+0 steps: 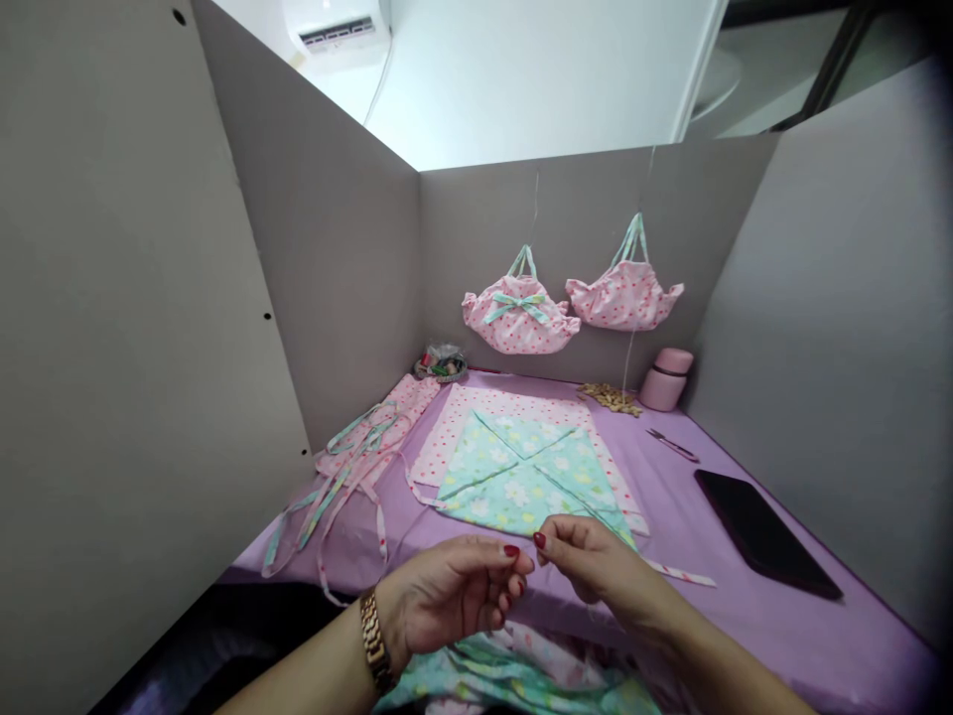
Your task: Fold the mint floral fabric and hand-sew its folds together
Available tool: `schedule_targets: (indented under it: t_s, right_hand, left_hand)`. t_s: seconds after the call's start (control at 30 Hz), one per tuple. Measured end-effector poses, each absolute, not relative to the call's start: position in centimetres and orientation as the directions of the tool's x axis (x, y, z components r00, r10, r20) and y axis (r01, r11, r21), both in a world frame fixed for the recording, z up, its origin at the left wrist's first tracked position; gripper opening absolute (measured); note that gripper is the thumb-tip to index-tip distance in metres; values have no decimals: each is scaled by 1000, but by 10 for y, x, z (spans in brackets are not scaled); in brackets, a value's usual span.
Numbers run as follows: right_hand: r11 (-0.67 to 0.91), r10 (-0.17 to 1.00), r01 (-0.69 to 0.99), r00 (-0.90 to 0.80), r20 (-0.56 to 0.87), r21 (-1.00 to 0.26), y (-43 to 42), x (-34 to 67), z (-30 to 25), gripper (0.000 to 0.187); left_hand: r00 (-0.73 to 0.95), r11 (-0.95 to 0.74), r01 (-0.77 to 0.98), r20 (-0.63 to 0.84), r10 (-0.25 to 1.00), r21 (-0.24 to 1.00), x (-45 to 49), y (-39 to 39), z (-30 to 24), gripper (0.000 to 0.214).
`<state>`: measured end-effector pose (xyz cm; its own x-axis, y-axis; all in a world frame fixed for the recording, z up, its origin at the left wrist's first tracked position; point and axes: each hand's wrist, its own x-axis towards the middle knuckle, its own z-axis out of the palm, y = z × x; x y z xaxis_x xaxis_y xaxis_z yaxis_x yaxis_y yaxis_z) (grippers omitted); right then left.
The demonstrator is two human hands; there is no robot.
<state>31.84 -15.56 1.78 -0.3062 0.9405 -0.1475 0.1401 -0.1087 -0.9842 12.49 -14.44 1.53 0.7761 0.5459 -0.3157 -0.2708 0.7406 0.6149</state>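
Left hand (463,594) and right hand (592,558) are pressing thumbs toward fingertips, whether around anything I cannot tell, and hovering by the floral cloth's (525,492) near edge.

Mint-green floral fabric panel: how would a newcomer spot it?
On the purple cloth-covered table, find the flat pink fabric sheet with red dots. The mint-green floral fabric panel lies on top of it. Unlike that sheet, it has white flowers and darker green lines crossing in an X.

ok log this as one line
left hand: fingers curled; right hand: fingertips pinched, contents unclear; mint-green floral fabric piece: on pink red-dotted cloth
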Motion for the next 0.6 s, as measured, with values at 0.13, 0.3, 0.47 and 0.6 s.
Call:
schedule_targets:
  t_s: [0.13, 0.3, 0.47, 0.6]
  right_hand:
    - [-88, 966, 148, -228, -120, -985, -154, 319, 20, 42]
    - [-93, 973, 137, -198, -119, -986, -154, 320, 20, 42]
    - [-66, 985, 90, -154, -79, -994, -155, 321, 25, 43]
    - [-57, 989, 89, -132, -69, -994, -159, 323, 36, 43]
  left_hand:
    - [775, 708, -244, -305, 553, 663, 125, -147, 15, 18]
    - [770, 706, -245, -309, 558, 664, 127, -149, 13, 21]
    - [745, 706, -220, -350, 567, 673, 129, -151, 7, 22]
    - [720, 691, -215, -366, 590, 690, 129, -150, -3, 22]
